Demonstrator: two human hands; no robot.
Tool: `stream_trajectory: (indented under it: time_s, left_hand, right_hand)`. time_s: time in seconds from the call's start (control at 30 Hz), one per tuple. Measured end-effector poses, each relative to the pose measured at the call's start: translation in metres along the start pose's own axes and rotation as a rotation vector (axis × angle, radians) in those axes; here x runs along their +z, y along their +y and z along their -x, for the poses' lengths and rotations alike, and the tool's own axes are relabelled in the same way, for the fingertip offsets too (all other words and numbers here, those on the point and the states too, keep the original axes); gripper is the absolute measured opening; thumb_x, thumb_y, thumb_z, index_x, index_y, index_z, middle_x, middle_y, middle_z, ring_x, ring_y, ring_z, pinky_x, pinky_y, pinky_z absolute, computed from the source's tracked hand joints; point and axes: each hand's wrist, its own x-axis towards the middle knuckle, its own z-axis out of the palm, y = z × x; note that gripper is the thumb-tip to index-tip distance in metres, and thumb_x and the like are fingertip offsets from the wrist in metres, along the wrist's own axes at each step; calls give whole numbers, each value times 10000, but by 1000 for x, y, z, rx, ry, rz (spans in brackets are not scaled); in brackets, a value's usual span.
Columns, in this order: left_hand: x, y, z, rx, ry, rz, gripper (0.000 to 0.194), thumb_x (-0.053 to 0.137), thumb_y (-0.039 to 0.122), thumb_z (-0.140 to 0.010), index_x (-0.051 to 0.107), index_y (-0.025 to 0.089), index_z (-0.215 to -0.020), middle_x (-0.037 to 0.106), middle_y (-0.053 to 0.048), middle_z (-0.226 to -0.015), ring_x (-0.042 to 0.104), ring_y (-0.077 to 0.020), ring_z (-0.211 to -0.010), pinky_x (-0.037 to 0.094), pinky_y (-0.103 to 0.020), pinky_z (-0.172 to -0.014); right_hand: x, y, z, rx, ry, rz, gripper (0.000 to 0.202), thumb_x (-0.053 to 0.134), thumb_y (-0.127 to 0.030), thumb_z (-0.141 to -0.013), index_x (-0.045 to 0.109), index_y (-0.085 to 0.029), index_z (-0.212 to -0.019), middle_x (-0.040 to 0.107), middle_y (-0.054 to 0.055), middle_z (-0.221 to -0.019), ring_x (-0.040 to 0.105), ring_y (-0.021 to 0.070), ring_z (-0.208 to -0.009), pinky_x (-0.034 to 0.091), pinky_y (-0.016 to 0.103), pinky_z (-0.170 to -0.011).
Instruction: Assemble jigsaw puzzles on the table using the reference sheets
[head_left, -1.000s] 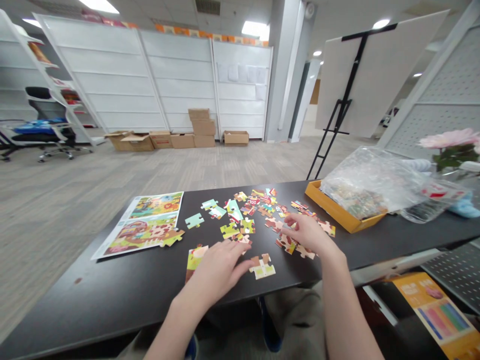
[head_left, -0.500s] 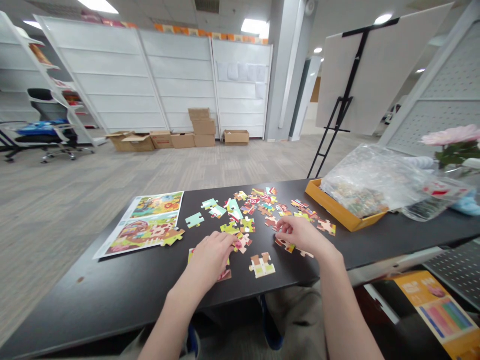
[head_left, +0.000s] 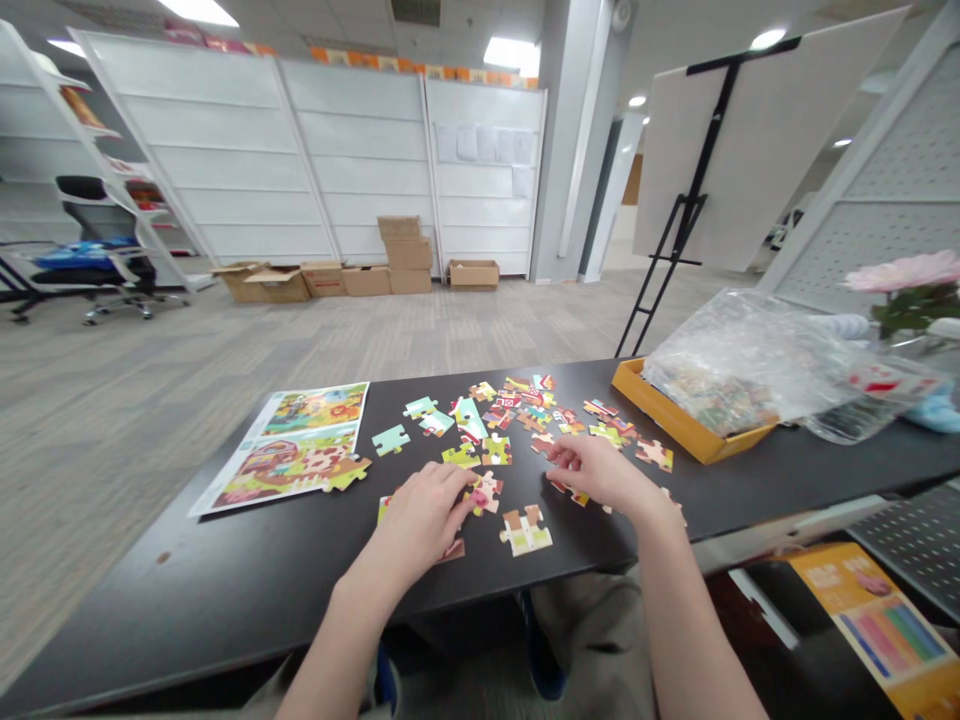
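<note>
My left hand (head_left: 420, 510) lies low over the table, its thumb and fingertips at the left edge of a cream and pink puzzle piece (head_left: 487, 492). Parts of other pieces show from under that hand. My right hand (head_left: 600, 470) hovers with loosely curled fingers, thumb and index apart, just above a brown and yellow puzzle piece (head_left: 577, 495). Between the hands, nearer me, lies a joined cream, brown and green section (head_left: 526, 532). Green puzzle pieces (head_left: 496, 450) sit just beyond my left hand.
A printed picture sheet (head_left: 289, 450) lies at left, a yellow-green piece (head_left: 346, 474) over its edge. Many loose pieces (head_left: 525, 400) spread across the middle. At right stand a yellow box (head_left: 675, 425) with a plastic bag (head_left: 750, 350) and a pink flower (head_left: 904, 272).
My right hand has shifted slightly left, its thumb and index more apart. My left fingers have drawn back a little, uncovering more of the cream and pink piece.
</note>
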Motion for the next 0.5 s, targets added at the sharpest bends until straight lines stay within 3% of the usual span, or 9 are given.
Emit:
stream_trajectory:
  time_s: [0.3,0.4,0.5]
  left_hand:
    - [-3,6,1,23,-83,-35,229,498,357,-1026,681,244,-1104,740,-71,-1089,672,-260,-1044,508,-364,-869]
    - [-2,2,0,6,-43,-18,225,506,364,-1017,689,253,-1087,741,-61,-1028,681,-249,-991,514,-353,-843]
    - [-3,-9,-2,-89,80,-31,239,463,281,-1016,685,249,-1100,744,-58,-1031,682,-234,-972,521,-347,-839]
  right_hand:
    - [2,-25,4,-74,-61,-70,71,698,-256,-804,678,-206,-851,698,1,-729,654,162,-679,477,265,-645]
    - [3,-18,2,-73,-61,-78,92,705,-263,-797,684,-208,-868,698,-2,-723,643,158,-658,475,264,-633]
    - [-1,-5,2,-27,-16,-67,106,702,-286,-793,688,-203,-858,707,12,-733,635,160,-639,471,265,-611]
